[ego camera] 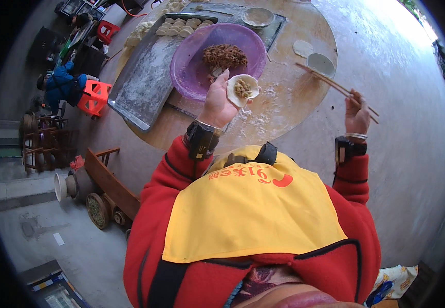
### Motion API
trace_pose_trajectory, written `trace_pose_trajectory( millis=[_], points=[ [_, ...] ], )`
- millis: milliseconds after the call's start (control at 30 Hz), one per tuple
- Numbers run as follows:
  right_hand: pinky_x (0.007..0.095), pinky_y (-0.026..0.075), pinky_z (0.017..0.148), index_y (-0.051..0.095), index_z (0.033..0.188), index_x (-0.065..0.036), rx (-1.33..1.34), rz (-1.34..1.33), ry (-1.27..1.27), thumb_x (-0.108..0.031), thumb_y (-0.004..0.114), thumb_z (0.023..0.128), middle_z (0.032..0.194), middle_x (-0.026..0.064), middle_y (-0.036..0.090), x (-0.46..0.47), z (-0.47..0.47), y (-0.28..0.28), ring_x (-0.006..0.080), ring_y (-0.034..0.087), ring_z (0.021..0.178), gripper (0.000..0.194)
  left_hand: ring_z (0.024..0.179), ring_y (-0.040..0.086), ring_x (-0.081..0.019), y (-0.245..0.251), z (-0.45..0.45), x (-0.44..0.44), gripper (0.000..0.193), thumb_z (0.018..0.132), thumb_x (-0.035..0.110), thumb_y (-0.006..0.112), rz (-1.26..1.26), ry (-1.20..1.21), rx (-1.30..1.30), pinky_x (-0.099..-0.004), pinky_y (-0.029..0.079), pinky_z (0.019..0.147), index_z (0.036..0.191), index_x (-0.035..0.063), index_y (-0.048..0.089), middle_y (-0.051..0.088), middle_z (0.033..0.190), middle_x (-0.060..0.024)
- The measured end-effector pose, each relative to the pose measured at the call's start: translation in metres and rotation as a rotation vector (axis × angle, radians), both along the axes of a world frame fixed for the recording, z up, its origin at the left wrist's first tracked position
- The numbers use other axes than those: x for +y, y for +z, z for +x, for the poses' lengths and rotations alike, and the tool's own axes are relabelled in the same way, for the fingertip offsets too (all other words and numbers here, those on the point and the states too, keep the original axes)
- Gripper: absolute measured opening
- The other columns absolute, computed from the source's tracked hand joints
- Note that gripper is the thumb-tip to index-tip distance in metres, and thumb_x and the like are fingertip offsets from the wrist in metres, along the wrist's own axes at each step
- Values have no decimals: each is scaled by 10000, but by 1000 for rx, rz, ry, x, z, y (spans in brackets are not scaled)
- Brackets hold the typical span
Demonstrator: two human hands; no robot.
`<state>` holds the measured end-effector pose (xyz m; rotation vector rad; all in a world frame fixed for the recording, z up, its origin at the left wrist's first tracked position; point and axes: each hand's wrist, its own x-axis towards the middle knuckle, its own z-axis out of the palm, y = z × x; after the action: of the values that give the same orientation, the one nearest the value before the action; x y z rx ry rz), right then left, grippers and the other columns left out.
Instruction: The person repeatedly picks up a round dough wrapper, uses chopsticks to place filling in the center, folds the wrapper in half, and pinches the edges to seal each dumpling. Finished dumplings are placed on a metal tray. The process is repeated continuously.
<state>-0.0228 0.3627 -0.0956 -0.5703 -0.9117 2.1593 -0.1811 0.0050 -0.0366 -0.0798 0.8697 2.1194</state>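
Observation:
A round dough wrapper (231, 91) lies across the fingers of my left hand (218, 101), with a mound of minced filling (242, 88) in its middle. Beneath and beyond that hand stands a purple plastic basin (184, 82), which holds a heap of brown minced filling (224, 56). My right hand (357, 112) grips a pair of wooden chopsticks (336, 87) off the table's right side. Their tips reach over a small white bowl (320, 64) at the table edge.
A floured metal tray (141, 84) with rows of dumplings (184, 27) lies left of the basin on the round wooden table (284, 111). A loose wrapper (302, 49) and a bowl of flour (258, 18) sit farther back. Someone in blue (62, 82) is near a red stool (95, 98).

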Motion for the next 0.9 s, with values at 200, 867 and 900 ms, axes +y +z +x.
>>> trace_pose_trajectory(
  millis=[200, 867, 900],
  points=[
    [302, 570, 742, 603, 1018, 1, 218, -116, 478, -148, 479, 970, 1037, 128, 654, -62, -24, 12, 177, 647, 863, 200, 1039, 598, -292, 3, 8, 8, 537, 996, 452, 325, 43, 23, 5, -443, 458, 900, 1189, -5, 533, 617, 1144, -144],
    [303, 561, 731, 594, 1018, -7, 66, -24, 513, -160, 485, 970, 1041, 146, 645, -138, -49, 30, 193, 644, 843, 193, 1043, 579, -332, 7, 19, -47, 352, 974, 211, 341, 132, 600, -66, -493, 445, 954, 1176, -10, 527, 594, 1129, -193],
    [302, 563, 751, 592, 1031, -3, 141, 8, 533, -156, 476, 975, 1061, 150, 641, -138, -46, 33, 195, 645, 873, 200, 1049, 576, -336, 8, 19, -49, 357, 975, 214, 337, 140, 618, -94, -496, 441, 959, 1177, -13, 526, 590, 1133, -196]
  ],
)
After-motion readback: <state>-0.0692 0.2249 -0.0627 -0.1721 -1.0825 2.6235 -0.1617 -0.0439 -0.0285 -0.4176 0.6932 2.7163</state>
